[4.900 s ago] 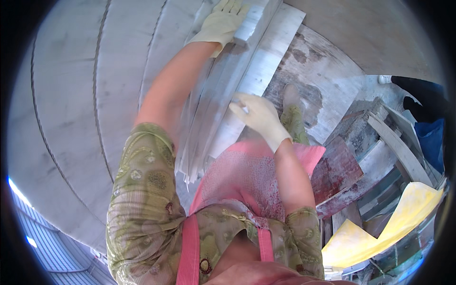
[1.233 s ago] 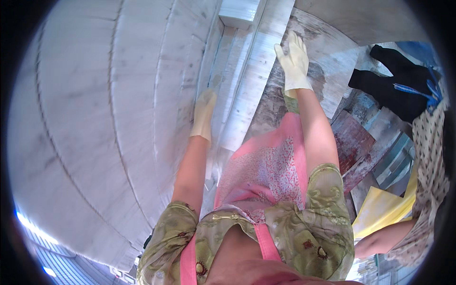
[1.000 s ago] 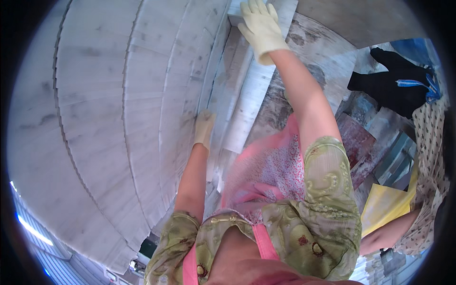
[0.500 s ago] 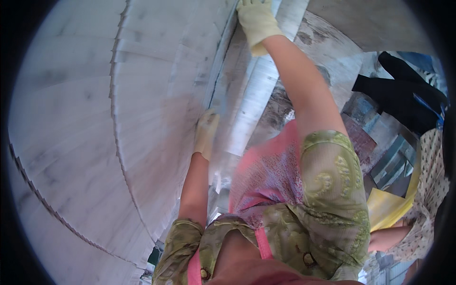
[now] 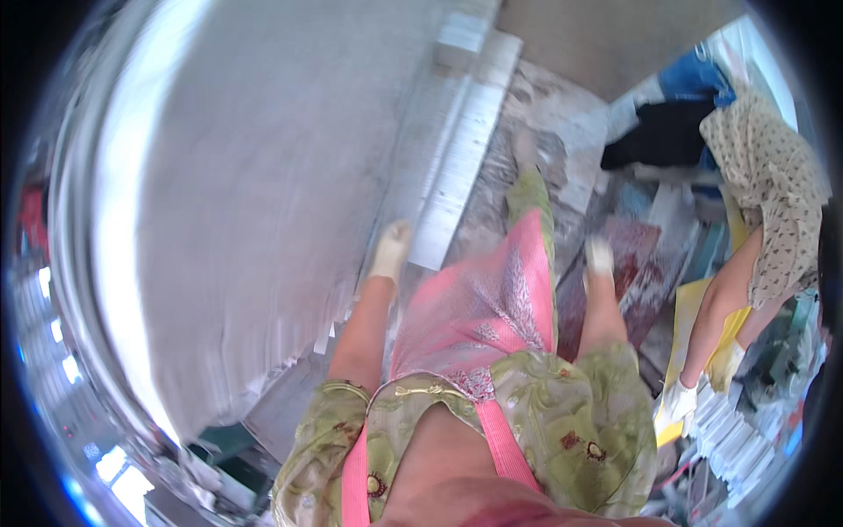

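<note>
My left hand (image 5: 389, 249), in a pale cream glove, is beside the near right edge of a large grey-white sheet-like mass (image 5: 263, 202). Its fingers look curled in; whatever they may hold is hidden. Out to the right of my pink apron (image 5: 479, 299), my right hand (image 5: 600, 257) wears a similar glove. Motion smears its fingers, and I make out nothing in it. A long pale board or ledge (image 5: 465, 149) runs along the right side of the grey mass.
A co-worker in a dotted top (image 5: 762, 184) bends at the right, gloved hands low near a yellow cloth or apron (image 5: 689, 321) and a pile of pale stacked pieces (image 5: 733, 439). Stained, worn flooring (image 5: 575, 132) lies beyond my apron. A brown panel (image 5: 606, 35) stands at the far side.
My right hand has come off the far edge of the grey mass and swung back to my right side. My left hand stays near the edge. The view has shifted; the co-worker's hands now show.
</note>
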`<state>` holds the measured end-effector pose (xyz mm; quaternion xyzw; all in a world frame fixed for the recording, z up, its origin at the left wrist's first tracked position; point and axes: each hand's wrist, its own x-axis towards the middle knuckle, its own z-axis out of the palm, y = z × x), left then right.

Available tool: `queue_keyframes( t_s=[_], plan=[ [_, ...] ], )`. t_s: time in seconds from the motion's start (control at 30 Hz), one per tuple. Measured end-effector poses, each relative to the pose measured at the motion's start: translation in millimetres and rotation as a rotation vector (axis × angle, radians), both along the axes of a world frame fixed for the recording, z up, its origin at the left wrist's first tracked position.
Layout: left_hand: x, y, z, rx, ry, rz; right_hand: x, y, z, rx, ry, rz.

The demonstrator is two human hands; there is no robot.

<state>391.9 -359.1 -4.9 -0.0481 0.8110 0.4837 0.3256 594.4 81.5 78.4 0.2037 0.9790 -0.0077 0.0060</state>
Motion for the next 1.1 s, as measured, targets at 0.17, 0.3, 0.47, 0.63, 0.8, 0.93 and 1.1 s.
queue_keyframes(
  t_s=[0.17, 0.3, 0.47, 0.63, 0.8, 0.93, 1.1],
  plan=[
    [117.6, -74.6, 61.0, 0.039, -0.074, 0.049, 136.4, 29.4, 64.3, 0.066, -0.012, -0.343],
    [144.7, -134.1, 69.7, -0.072, -0.022, -0.075, 197.8, 33.0, 86.5, -0.063, 0.124, -0.634],
    [156.0, -153.1, 63.3, 0.052, -0.011, 0.006, 269.1, -67.4, 53.0, -0.648, 0.457, -0.895],
    [159.9, -119.5, 94.0, 0.118, -0.114, -0.14, 351.1, -235.1, -0.7, -1.176, 0.463, -1.264],
    [174.2, -85.4, 126.2, 0.226, -0.171, -0.558, 406.9, -313.5, 10.6, -1.128, 0.59, -1.342],
    [204.5, -41.8, 122.9, 0.051, -0.258, -0.674, 467.2, -390.6, 42.6, -0.111, -0.288, -0.684],
    [256.1, 25.0, 109.3, -0.018, -0.26, -1.065, 544.6, -457.0, 28.2, -0.902, 0.494, -1.856]
  ],
)
